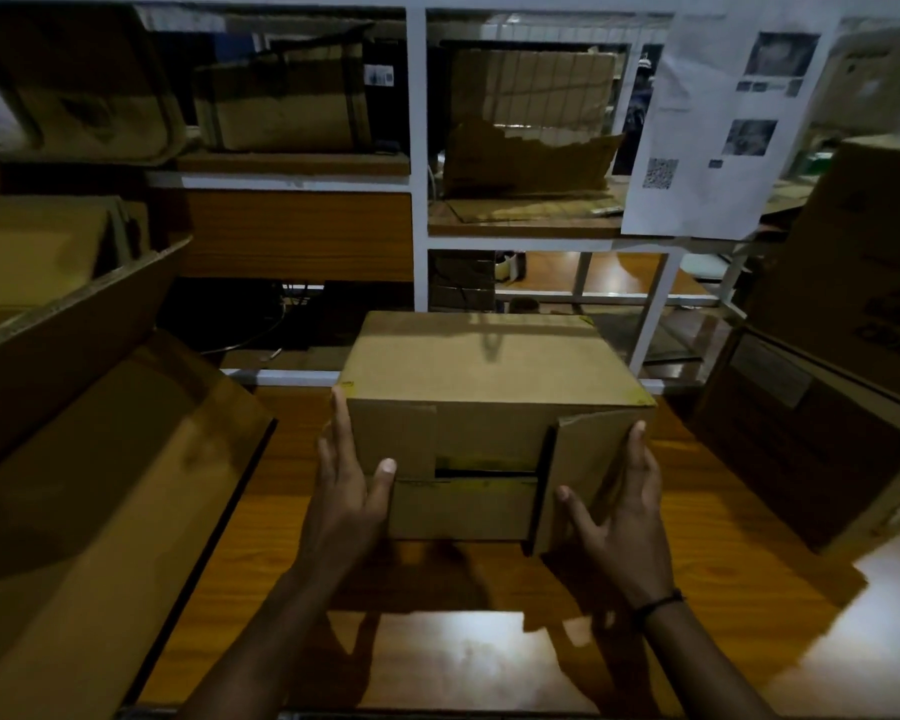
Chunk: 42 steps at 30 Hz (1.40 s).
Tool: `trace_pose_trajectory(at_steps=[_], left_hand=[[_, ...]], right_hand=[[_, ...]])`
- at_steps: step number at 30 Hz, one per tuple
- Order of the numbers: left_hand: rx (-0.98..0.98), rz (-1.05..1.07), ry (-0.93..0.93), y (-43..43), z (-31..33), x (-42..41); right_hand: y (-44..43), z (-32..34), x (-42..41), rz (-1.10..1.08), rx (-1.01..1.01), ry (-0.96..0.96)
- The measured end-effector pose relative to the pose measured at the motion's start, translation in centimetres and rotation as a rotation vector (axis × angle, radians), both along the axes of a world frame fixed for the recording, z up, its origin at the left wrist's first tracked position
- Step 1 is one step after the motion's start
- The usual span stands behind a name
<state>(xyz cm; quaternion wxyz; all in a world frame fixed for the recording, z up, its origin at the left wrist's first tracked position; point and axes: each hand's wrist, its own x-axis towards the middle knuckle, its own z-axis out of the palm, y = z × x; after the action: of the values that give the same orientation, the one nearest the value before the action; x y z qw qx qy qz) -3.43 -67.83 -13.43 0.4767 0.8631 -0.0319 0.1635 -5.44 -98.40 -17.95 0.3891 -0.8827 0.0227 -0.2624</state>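
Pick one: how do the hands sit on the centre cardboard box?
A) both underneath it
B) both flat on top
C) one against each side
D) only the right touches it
C: the left hand lies with straight fingers along the left side of the cardboard box, and the right hand lies along its right side. Both thumbs are on the front face.

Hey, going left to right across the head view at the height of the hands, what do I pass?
Big leaning carton → left hand, flat against the box's side → cardboard box on the wooden table → right hand on the box's other side → stacked cartons.
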Motion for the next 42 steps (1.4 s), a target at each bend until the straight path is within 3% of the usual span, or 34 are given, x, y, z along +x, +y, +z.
trace_pose_trajectory(at_steps=[7, 10, 14, 17, 19, 22, 26, 31, 37, 42], left_hand=[[0.187, 0.149, -0.086, 0.1, 5.9, 0.5], [0.373, 0.156, 0.042, -0.2, 7.8, 0.8], [0.728, 0.1, 0.302, -1.6, 8.8, 1.9], [0.858, -0.001, 0.284, -3.7, 8.9, 3.2], [0.888, -0.101, 0.239, -5.5, 8.6, 3.9], [0.904, -0.192, 0.172, -7.4, 8.3, 4.9], [0.908, -0.201, 0.114, -7.6, 8.1, 5.1], [0.876, -0.171, 0.103, -7.4, 7.6, 5.2], [0.878, -0.16, 0.069, -7.4, 7.3, 5.4], [0.866, -0.151, 0.065, -7.4, 7.0, 5.6]], right_hand=[[0.0, 8.4, 0.6, -0.16, -0.155, -0.024], [0.2, 11.5, 0.6, -0.224, -0.242, 0.088], [1.0, 13.4, 1.3, -0.138, -0.446, 0.311], [1.8, 13.2, 2.6, -0.139, -0.517, 0.311], [2.5, 12.6, 2.8, -0.15, -0.513, 0.219], [4.3, 11.7, 1.5, -0.031, -0.437, -0.135], [7.4, 10.2, -0.3, 0.127, -0.56, -0.374], [5.2, 10.1, 1.1, -0.057, -0.653, -0.206], [-0.8, 12.4, 2.3, -0.323, -0.595, -0.27], [-3.6, 12.3, 2.0, -0.583, -0.622, -0.134]])
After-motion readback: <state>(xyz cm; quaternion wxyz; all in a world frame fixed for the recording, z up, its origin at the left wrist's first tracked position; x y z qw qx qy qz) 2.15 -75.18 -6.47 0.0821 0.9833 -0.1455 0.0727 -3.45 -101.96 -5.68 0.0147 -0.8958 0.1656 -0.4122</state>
